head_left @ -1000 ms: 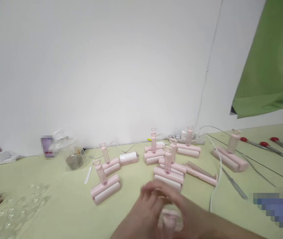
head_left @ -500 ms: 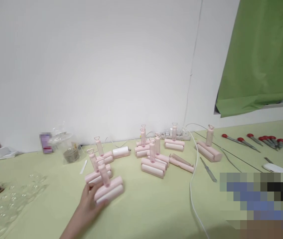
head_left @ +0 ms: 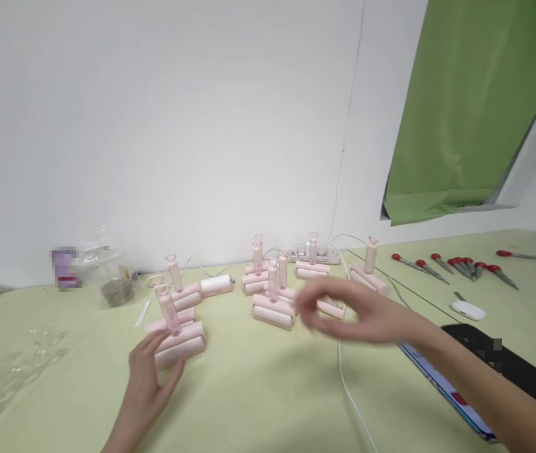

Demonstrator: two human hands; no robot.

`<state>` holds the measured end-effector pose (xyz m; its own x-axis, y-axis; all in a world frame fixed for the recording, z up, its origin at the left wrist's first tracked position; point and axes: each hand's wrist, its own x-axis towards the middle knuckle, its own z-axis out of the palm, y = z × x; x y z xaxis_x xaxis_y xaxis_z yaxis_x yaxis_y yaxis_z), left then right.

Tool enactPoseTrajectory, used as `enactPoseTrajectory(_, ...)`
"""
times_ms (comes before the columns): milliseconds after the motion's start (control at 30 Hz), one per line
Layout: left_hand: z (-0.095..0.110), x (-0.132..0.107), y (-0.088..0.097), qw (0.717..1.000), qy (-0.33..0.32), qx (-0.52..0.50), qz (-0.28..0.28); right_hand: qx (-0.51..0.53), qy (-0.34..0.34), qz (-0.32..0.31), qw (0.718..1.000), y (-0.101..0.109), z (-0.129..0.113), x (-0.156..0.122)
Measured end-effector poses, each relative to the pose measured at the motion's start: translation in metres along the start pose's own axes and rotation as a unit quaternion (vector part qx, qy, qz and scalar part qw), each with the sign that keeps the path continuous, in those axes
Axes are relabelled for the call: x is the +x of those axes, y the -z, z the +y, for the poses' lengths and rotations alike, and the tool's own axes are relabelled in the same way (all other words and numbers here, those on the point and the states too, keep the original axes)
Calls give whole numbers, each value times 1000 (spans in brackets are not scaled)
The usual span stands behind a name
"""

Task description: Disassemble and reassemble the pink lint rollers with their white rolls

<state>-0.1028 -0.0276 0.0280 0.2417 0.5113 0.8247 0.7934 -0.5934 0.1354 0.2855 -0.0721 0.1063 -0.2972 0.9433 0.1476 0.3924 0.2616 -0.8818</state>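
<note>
My left hand [head_left: 148, 371] has its thumb and fingers around the body of the nearest pink-and-white roller [head_left: 180, 345], which rests on the table. An upright pink handle with a heart-shaped loop rises from that roller. Just behind it stands a similar roller [head_left: 187, 316], partly hidden. My right hand [head_left: 343, 311] hovers over the table, thumb and fingers apart, fingertips blurred by motion. Nothing shows between them. Beside its fingertips is another pink-and-white roller [head_left: 272, 311] with an upright handle; the hand partly covers pink pieces behind it.
More rollers stand near the wall, by a white cylinder [head_left: 216, 285] and a power strip [head_left: 319, 257]. Red-handled tools [head_left: 431, 270] lie at right. A phone [head_left: 457, 390] lies under my right forearm. A white cable [head_left: 343, 377] crosses the table; bubble wrap [head_left: 8, 371] lies at left.
My right hand has come into view from the right, over the middle of the table. My left hand stays at the same roller. The view has turned slightly right.
</note>
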Motion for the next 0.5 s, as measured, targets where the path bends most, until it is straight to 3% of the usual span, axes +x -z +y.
enactPoseTrajectory(133, 51, 20, -7, 986, -23, -126, -108, -178, -88, 41, 979, 11, 26, 48)
enactPoseTrajectory(267, 88, 32, -21, 955, -26, -228, -191, -259, -135, 73, 954, 12, 64, 62)
enactPoseTrajectory(400, 102, 37, -29, 934, 0, -286, -215, -242, -145, 104, 954, 14, 89, 58)
enactPoseTrajectory(500, 103, 38, -29, 917, 43, -329, -222, -180, -137, 155, 962, 19, 88, 54)
